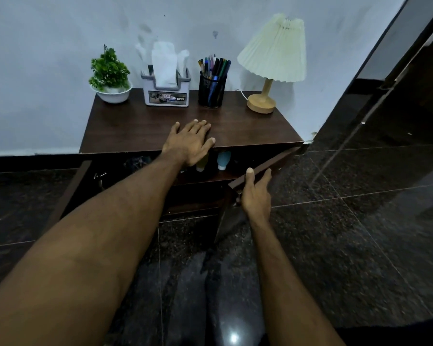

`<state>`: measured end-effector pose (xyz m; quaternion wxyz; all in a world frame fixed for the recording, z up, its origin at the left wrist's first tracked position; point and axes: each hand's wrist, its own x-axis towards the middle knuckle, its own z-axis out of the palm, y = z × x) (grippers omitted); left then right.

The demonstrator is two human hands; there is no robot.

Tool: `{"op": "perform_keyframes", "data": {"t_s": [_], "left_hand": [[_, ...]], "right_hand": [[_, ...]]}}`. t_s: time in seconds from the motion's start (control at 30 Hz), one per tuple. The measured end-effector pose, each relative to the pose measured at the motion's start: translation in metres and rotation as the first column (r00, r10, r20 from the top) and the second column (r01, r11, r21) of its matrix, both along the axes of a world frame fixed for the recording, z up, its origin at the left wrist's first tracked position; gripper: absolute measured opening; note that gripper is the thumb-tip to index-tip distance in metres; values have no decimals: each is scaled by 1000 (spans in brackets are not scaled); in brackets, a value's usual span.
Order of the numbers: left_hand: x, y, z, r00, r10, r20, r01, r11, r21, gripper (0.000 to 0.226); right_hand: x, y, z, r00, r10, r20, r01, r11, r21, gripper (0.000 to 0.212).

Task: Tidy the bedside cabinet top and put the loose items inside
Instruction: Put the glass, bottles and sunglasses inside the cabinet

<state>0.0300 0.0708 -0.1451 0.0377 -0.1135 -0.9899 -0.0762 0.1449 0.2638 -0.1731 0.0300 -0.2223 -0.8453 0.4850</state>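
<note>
The right door (277, 159), open, is held at its near top corner by the right grip (256, 196), its edge running rightward. The left grip (190, 141) is laid flat on the cabinet top (135, 128); 2 bottles (224, 161) are seen inside.

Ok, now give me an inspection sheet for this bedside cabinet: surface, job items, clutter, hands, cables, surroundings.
Surface: cabinet top, dark wood.
Job's things: teal bottle on the inner shelf, with a paler bottle beside it partly hidden by the hand; right door and left door both open.
Clutter: nothing seen loose; plant, tissue holder, pen cup and lamp stand in a row along the wall.
Hands: left hand rests flat on the top's front edge; right hand grips the right door's upper edge.
Cables: white lamp cord behind the base.
Surroundings: marked white wall, dark tiled floor.
</note>
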Motion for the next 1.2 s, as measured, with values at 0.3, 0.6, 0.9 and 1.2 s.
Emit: {"op": "perform_keyframes", "data": {"t_s": [0.3, 0.6, 0.9, 1.2], "left_hand": [[-1, 2, -5, 999, 1, -35, -1, 1000, 9, 63], [0, 2, -7, 998, 3, -62, -4, 1000, -8, 65], [7, 4, -13, 990, 28, -140, -32, 999, -26, 64], [54, 8, -37, 940, 120, -320, -117, 993, 29, 58]], "right_hand": [[-39, -30, -23, 990, 33, -137, -52, 989, -139, 81], [-67, -48, -32, 972, -17, -234, -3, 996, -88, 88], [-71, -38, -48, 929, -15, -371, 80, 984, 162, 74], [-88, -7, -24, 660, 553, -509, 21, 663, 748, 36]]}}
